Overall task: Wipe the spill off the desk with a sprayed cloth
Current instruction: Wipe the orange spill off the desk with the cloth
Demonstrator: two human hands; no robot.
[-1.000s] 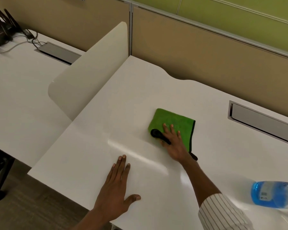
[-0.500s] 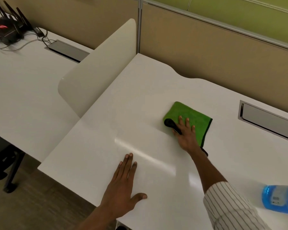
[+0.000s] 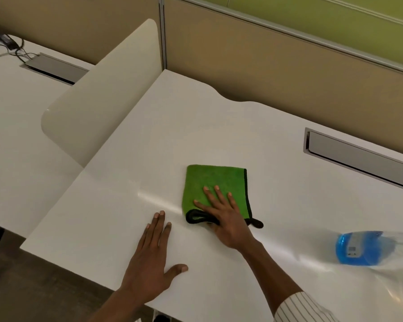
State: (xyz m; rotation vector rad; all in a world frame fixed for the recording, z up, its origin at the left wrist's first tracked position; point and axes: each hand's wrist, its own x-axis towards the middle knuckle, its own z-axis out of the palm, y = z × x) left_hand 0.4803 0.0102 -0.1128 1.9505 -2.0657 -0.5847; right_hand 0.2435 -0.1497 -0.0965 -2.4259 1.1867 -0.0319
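A folded green cloth (image 3: 213, 182) with black edging lies flat on the white desk (image 3: 172, 126), near its middle. My right hand (image 3: 226, 217) presses down on the cloth's near part, fingers spread over it, the thumb hidden by the black loop at the cloth's corner. My left hand (image 3: 151, 259) rests palm down on the bare desk just left of the cloth, fingers apart, holding nothing. I can make out no spill, only a glossy streak of reflected light across the desk.
A spray bottle (image 3: 358, 248) with blue liquid lies on the desk at the right. A grey cable hatch (image 3: 358, 156) is set into the desk at the back right. A cream divider panel (image 3: 102, 96) separates a neighbouring desk (image 3: 14, 126). Tan partition walls (image 3: 265, 66) stand behind.
My right hand has drawn the cloth back toward me, so it now lies close to my left hand. The left hand has stayed flat in place.
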